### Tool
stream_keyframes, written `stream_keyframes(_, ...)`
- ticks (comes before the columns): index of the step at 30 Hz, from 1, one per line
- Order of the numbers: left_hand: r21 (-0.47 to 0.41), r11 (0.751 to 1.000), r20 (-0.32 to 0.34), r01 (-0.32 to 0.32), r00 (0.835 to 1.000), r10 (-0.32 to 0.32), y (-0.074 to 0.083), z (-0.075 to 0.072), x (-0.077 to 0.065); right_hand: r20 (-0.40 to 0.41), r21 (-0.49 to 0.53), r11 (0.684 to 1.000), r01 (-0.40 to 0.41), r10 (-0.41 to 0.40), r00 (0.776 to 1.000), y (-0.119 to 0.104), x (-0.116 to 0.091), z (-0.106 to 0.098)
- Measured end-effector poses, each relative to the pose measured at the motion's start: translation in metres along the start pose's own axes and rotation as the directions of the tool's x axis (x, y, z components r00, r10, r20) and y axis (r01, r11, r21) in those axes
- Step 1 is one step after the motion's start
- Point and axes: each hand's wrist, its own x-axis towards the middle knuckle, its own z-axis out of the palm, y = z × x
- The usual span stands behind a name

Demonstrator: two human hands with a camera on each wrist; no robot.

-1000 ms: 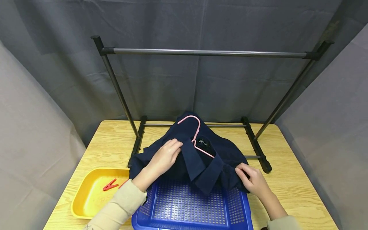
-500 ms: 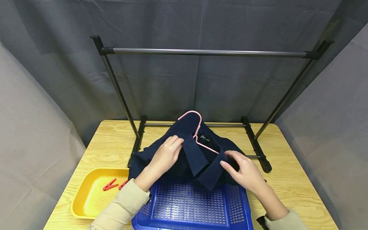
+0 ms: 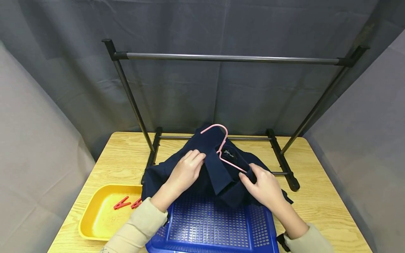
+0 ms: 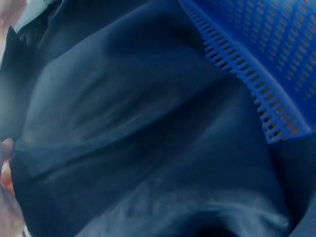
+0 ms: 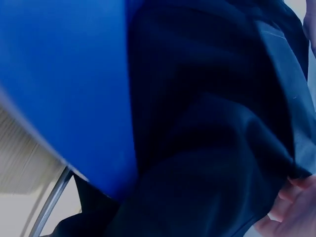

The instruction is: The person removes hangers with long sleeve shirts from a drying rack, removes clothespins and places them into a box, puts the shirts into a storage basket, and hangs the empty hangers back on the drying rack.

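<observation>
A navy collared shirt (image 3: 159,174) drapes over the far part of a blue perforated basket (image 3: 270,228). The hook of a pink hanger (image 3: 226,135) rises out of its neck opening, and part of one hanger arm shows inside the collar. My left hand (image 3: 186,170) grips the cloth just left of the collar; in the left wrist view its fingertips (image 4: 7,150) show at the fabric's edge. With thumb and fingers, my right hand (image 3: 264,184) pinches the right side of the collar. The rest of the hanger is hidden under the cloth.
Behind the shirt a metal rack stands on the wooden table (image 3: 319,196), its top bar (image 3: 221,58) high above. Left of the basket sits a yellow tray (image 3: 95,214) with red clothespins (image 3: 121,203) in it, partly covered by the left sleeve.
My right hand has moved left from the shirt's shoulder to the collar and now pinches it. The hanger hook has shifted slightly right. My left hand keeps its grip, edging slightly right.
</observation>
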Motion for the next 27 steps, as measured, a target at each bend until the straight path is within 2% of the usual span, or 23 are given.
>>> stream_keyframes(8, -0.007, 1.000, -0.039, 0.003, 0.999, -0.003, -0.005, -0.006, 0.001, 0.044, 0.015, 0.987, -0.163, 0.162, 0.986, 0.005, -0.001, -0.008)
stream_keyframes(14, -0.016, 1.000, -0.077, -0.009, 0.997, 0.008, -0.008, -0.009, 0.002, -0.030, 0.010, 0.986, -0.168, 0.168, 0.985, 0.010, -0.002, -0.011)
stream_keyframes(21, 0.011, 1.000, -0.101, -0.005, 0.995, 0.006, -0.009, -0.011, 0.003, -0.020, -0.022, 0.975, -0.220, 0.219, 0.975, 0.009, 0.000, -0.012)
stream_keyframes(27, 0.063, 0.998, -0.141, -0.029, 0.989, 0.037, -0.009, -0.011, 0.006, -0.010, -0.022, 0.970, -0.244, 0.244, 0.970, 0.010, 0.001, -0.012)
